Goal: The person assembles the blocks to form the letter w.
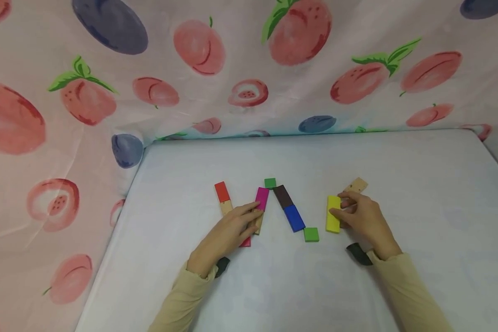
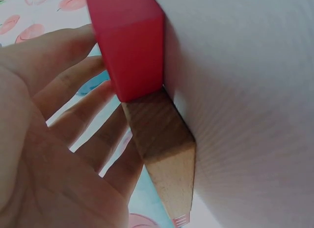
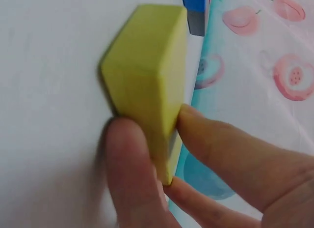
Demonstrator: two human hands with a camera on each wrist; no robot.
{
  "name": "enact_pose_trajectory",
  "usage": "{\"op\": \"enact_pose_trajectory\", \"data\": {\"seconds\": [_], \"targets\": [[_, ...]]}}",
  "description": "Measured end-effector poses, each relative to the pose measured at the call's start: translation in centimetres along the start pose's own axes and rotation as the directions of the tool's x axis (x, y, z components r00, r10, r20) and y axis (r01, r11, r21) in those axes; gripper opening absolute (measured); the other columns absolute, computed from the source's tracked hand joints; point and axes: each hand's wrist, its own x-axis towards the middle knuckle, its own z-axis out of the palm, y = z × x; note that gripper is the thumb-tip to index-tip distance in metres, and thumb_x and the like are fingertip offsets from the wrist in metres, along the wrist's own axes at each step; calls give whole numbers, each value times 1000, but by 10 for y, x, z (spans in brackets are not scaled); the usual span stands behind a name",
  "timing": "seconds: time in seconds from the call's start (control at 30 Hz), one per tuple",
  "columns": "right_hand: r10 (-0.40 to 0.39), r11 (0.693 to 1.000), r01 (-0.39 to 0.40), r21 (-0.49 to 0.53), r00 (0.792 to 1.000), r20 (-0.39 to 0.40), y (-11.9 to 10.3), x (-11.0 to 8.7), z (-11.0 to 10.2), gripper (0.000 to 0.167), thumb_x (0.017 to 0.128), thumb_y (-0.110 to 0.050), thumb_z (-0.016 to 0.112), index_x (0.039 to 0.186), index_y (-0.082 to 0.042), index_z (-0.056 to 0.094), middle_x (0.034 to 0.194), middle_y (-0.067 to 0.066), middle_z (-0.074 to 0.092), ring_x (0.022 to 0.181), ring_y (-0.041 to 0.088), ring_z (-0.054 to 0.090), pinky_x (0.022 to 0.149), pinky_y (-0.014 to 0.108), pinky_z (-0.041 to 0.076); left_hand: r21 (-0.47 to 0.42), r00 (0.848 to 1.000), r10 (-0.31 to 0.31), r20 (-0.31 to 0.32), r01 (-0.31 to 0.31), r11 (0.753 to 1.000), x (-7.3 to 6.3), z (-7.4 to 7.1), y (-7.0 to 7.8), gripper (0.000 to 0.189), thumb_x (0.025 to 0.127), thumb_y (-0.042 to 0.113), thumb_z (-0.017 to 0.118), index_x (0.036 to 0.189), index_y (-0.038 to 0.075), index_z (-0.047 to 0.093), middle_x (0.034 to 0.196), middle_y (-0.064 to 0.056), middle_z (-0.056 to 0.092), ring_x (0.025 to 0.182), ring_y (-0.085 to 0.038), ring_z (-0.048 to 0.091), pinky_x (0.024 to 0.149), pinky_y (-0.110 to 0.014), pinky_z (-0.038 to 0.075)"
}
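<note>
My left hand (image 1: 228,230) reaches over the table with fairly straight fingers, their tips at a magenta block (image 1: 262,198) and the wooden block (image 1: 258,228) below it. Its palm and spread fingers show in the left wrist view, behind a red block (image 2: 130,51) and a wooden block (image 2: 164,139) joined end to end. On the right, my right hand (image 1: 367,219) pinches a yellow block (image 1: 333,214) between thumb and fingers. The right wrist view shows the thumb (image 3: 128,154) against one side of this yellow block (image 3: 142,51), and a finger against the other.
Dark brown (image 1: 283,196) and blue (image 1: 294,218) blocks form a slanted line, with green squares (image 1: 270,183) (image 1: 311,234) near its ends. An orange-red block (image 1: 222,191) tops the left row. A speckled wooden piece (image 1: 358,185) lies beyond my right hand. Fruit-patterned cloth (image 1: 249,60) hangs behind the white table.
</note>
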Motion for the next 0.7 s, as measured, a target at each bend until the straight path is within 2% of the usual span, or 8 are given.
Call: {"op": "enact_pose_trajectory", "data": {"seconds": [0.17,0.7], "targets": [[32,995,-32,94,999,0,-1,1,2,49,90,-12,73,130,10,54,112,28,63,80,23,70,62,26,59,1,1000,-3,2,3,1000,1,0,0,46,97,20,66,140,8,57,154,-6,44,141,-25,43,113,-39,40],[48,994,-45,102,998,-28,-2,5,6,46,90,-15,73,125,9,55,109,22,59,77,16,68,60,21,57,4,1000,-6,1,6,1000,2,2,-2,46,96,22,67,140,10,58,154,-5,44,141,-24,43,112,-38,41]]}}
